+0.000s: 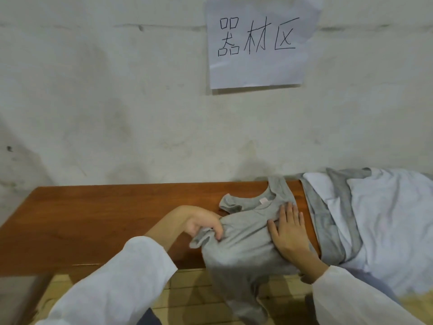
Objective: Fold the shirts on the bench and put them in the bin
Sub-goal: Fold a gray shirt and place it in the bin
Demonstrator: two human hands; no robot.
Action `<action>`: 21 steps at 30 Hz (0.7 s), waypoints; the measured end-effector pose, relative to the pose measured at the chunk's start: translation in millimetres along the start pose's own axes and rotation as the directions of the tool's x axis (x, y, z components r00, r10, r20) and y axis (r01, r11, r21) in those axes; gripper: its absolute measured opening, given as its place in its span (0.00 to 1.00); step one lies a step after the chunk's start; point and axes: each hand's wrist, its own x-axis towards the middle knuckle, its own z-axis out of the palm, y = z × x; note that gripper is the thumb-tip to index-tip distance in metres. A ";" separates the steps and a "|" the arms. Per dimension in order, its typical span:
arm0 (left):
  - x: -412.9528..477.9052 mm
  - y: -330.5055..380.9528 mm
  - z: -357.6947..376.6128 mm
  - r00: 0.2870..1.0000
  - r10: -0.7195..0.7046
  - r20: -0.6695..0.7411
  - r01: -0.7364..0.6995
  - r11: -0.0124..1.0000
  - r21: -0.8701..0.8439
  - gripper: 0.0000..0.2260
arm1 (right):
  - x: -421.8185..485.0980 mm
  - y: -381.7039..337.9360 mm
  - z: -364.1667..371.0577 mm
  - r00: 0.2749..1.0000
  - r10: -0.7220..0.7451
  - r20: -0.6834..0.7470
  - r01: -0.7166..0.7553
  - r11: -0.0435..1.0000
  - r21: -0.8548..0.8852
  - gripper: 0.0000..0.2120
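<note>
A grey shirt lies across the wooden bench, neck toward the wall and its hem hanging over the front edge. My left hand pinches a bunched fold of fabric at the shirt's left side. On the shirt's right half my right hand presses down flat with fingers straight. A pile of white and grey shirts covers the bench's right end. No bin is in view.
A stained white wall rises right behind the bench, with a paper sign taped to it. The bench's left half shows bare wood. Below the front edge is a yellowish tiled floor.
</note>
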 end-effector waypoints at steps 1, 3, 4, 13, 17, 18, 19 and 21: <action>-6.9 -2.8 1.6 1.000 -0.029 -0.012 0.029 1.000 -0.006 0.06 | -4.2 -1.6 1.0 1.000 0.002 -0.009 -0.002 1.000 -0.009 0.47; -11.3 -11.0 -2.0 0.998 0.005 -0.065 -0.011 0.996 -0.093 0.12 | -10.2 -9.9 2.1 1.000 0.008 -0.020 -0.009 0.999 -0.038 0.47; -9.1 -15.5 -3.4 0.996 0.068 -0.052 -0.075 0.986 -0.152 0.19 | -11.5 -15.8 3.4 1.000 0.012 -0.025 -0.013 0.999 -0.052 0.46; 37.4 -11.8 -13.4 0.805 0.379 -0.455 -0.570 0.708 -0.418 0.44 | 31.2 -63.4 10.9 0.997 -0.073 -0.035 0.071 0.995 -0.072 0.46; 56.7 -9.9 -48.4 0.642 0.236 -0.729 -0.680 0.614 -0.400 0.37 | 76.0 -68.6 7.7 0.993 -0.116 -0.001 0.115 0.992 -0.048 0.36; 60.2 -12.0 -58.3 0.552 0.193 -0.811 -0.695 0.644 -0.319 0.33 | 87.5 -68.3 6.0 0.991 -0.133 0.010 0.133 0.990 -0.042 0.35; 61.9 -14.7 -66.4 0.410 0.175 -0.895 -0.674 0.719 -0.168 0.28 | 97.0 -67.7 3.8 0.989 -0.150 0.012 0.151 0.988 -0.036 0.34; 66.1 -24.0 -80.0 0.093 0.269 -0.959 -0.462 0.865 0.198 0.20 | 113.9 -66.2 0.2 0.985 -0.173 0.003 0.173 0.985 0.001 0.33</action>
